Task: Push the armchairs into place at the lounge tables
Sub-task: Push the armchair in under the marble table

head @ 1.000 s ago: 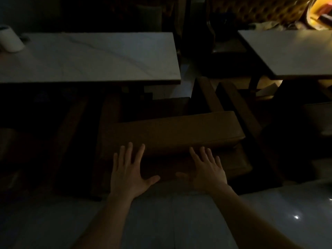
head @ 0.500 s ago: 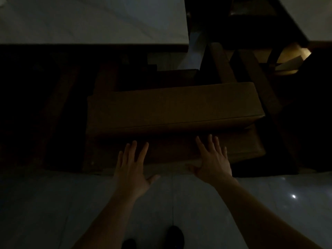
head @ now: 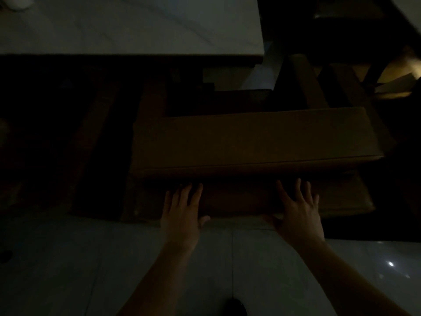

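A brown armchair [head: 250, 142] stands with its back toward me, its front tucked partly under the pale marble lounge table [head: 127, 26]. My left hand [head: 182, 213] lies flat against the lower back panel of the armchair, fingers spread. My right hand [head: 298, 210] presses flat on the same panel further right, fingers also apart. Neither hand grips anything. The scene is very dark.
A second armchair's wooden arms [head: 312, 83] show to the right, by another table's corner [head: 410, 17]. To the left stand dark chair frames [head: 91, 137]. Glossy pale floor tiles [head: 68, 258] lie under me, with my shoe tip [head: 234, 306] at the bottom.
The armchair has slid toward the table, and the view has tilted down and closer. Both hands stay flat on its back.
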A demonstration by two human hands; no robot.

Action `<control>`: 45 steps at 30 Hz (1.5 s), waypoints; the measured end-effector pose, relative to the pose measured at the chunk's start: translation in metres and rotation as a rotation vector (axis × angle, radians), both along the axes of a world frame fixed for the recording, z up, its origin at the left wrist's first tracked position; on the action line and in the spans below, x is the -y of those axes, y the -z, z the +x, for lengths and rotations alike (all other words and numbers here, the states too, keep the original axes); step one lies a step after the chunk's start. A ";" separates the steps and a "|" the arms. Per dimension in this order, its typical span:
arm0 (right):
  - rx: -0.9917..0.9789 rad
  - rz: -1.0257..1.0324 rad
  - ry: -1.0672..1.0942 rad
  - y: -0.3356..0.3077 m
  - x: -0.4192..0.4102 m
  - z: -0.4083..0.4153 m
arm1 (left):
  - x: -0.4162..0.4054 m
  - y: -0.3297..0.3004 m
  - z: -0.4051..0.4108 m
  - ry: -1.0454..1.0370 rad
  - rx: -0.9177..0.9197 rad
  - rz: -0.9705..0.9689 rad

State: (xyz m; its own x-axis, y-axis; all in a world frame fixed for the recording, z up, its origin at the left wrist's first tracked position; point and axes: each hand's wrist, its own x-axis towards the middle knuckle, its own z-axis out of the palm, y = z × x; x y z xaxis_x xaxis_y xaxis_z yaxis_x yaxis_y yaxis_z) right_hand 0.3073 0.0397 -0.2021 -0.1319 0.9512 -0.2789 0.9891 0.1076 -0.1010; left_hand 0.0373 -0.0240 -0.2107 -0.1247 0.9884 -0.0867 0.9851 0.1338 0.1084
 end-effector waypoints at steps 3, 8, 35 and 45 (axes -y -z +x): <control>0.027 -0.020 0.015 -0.002 0.001 -0.005 | -0.001 0.001 -0.008 0.007 0.013 0.000; -0.010 -0.009 0.059 -0.008 0.003 -0.015 | -0.008 0.005 -0.014 -0.004 0.059 -0.001; 0.015 -0.117 0.045 -0.005 0.050 -0.073 | 0.029 -0.008 -0.080 0.023 0.074 -0.079; -0.075 -0.181 0.096 -0.069 0.095 -0.084 | 0.054 -0.070 -0.072 0.089 0.176 -0.171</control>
State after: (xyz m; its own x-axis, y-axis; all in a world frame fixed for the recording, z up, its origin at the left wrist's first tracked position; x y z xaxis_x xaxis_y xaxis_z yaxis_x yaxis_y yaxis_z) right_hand 0.2235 -0.0552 -0.1329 -0.0704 0.8958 -0.4388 0.9828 -0.0130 -0.1843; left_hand -0.0347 -0.0776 -0.1410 -0.0064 0.9640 -0.2658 0.9617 0.0788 0.2626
